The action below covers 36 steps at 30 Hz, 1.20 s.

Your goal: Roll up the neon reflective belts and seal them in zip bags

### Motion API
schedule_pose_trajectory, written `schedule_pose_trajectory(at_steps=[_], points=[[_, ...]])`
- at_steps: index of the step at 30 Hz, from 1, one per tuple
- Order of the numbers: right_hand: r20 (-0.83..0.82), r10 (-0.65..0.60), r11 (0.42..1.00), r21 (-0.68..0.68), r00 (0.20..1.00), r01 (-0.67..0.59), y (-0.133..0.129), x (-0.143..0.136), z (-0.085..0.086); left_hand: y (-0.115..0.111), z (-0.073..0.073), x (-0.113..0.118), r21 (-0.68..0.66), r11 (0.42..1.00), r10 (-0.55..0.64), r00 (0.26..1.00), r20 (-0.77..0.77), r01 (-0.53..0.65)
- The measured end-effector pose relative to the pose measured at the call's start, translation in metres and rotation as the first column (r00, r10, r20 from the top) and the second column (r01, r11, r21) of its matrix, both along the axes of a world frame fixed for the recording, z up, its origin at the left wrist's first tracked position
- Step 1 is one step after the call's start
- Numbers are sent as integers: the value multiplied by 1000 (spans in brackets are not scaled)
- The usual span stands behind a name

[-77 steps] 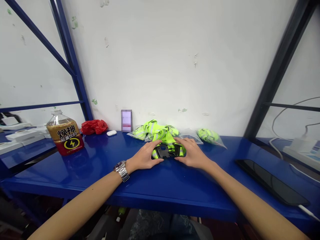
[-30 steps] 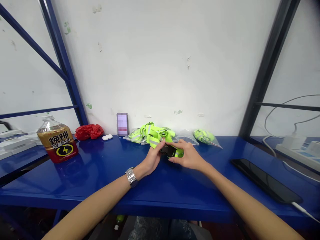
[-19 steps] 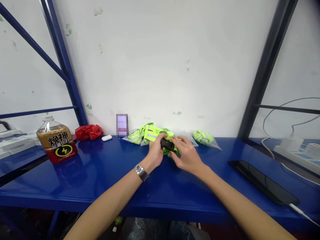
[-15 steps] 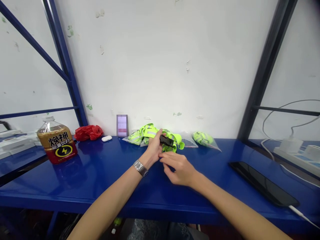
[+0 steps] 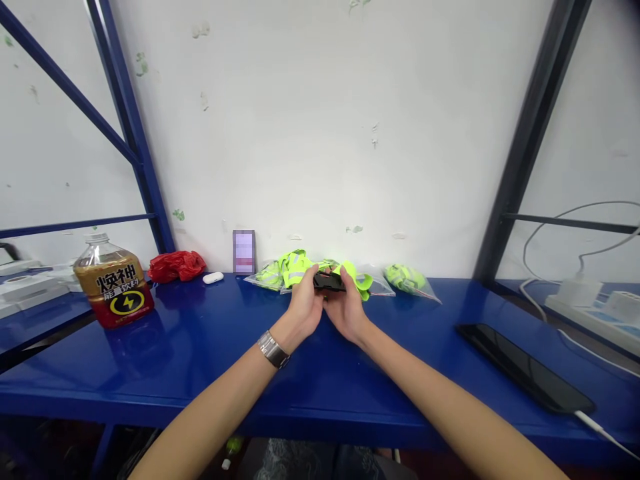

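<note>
Between my two hands is a black plastic buckle (image 5: 329, 281), joined to a bundle of neon-yellow reflective straps (image 5: 296, 265). My left hand (image 5: 305, 303) grips the buckle's left end, thumb on top. On its right end, my right hand (image 5: 349, 307) holds with the thumb above and the fingers curled underneath, partly hidden. The straps drape behind and around both hands, over a clear plastic bag (image 5: 383, 285). A metal-banded watch (image 5: 273, 349) is on my left wrist.
On the blue table (image 5: 215, 353) stand a large drink bottle (image 5: 115, 283) and a propped phone (image 5: 244, 253). A red plastic bag (image 5: 177, 266), white earbud case (image 5: 213, 277), bagged yellow straps (image 5: 406, 277), black phone (image 5: 525, 367) on a cable and power strip (image 5: 600, 313) lie around.
My right hand has moved up and away from me, from beside my left wrist onto the buckle's right end. The buckle now lies more level, with both hands on it.
</note>
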State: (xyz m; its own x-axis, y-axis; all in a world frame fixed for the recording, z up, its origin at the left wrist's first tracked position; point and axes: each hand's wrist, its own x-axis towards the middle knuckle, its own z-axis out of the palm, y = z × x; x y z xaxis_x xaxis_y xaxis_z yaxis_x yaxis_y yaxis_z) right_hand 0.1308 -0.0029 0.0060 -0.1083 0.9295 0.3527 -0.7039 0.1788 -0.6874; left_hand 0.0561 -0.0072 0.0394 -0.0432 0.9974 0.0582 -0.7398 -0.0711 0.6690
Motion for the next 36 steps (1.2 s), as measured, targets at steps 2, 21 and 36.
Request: schedule_pose_trajectory(at_steps=[2,21,36], points=[[-110,-79,995,-66,991,72,7,-1,4,-3,-6,4,-16,999,39,999,15,-39],[97,-263,934,-225,960,279,12,16,8,17,-33,3,129,946,310,945,-105,-296],[87,-400,893,-186,912,410,9,10,-5,42,-51,-17,178,877,478,775,-414,-446]])
